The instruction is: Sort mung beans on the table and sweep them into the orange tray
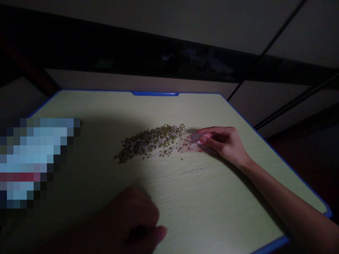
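Note:
My right hand (225,143) pinches a thin, see-through piece with pink marks along its edge (191,143) between thumb and fingers. The piece lies low at the table surface, touching the right end of a long heap of small green beans mixed with pale grains (152,139). Nearer to me, my left hand (136,217) is curled into a loose fist in shadow, apart from the heap. Nothing shows sticking out of it.
The pale green table (106,183) has a blue rim and a blue handle (155,94) at its far edge. A thin line of pale powder or grains (196,171) lies in front of the heap. A blurred-out screen or panel (34,155) stands at left; cabinet fronts (148,78) lie behind.

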Motion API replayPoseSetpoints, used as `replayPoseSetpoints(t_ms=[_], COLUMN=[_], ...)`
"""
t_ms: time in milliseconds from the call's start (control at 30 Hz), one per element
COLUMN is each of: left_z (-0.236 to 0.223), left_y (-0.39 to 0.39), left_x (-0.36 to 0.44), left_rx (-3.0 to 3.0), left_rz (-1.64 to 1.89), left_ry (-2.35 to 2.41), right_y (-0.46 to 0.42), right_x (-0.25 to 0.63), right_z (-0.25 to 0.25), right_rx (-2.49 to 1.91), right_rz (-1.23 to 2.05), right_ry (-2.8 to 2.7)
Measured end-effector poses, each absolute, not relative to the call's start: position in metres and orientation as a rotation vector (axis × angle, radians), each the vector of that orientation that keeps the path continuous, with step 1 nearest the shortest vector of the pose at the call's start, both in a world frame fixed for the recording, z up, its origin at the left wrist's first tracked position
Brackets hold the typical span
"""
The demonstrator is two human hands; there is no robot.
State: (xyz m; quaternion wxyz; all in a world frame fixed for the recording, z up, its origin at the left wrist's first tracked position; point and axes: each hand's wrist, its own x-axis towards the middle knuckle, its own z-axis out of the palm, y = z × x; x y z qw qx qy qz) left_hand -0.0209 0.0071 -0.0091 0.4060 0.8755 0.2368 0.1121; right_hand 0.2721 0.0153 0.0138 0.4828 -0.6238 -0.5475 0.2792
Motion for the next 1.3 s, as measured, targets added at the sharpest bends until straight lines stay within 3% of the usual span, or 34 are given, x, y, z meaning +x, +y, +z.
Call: replayPoseSetpoints(t_ms=[1300], left_z=[-0.010], left_y=[0.006], left_x=[-0.021], left_rx=[2.258], left_rz=[0.311], left_ry=[0.581], right_y=[0.016], right_x=[0.270], right_z=[0.014], right_rx=[-1.471], right_rz=[0.741], right_ry=[-1.195])
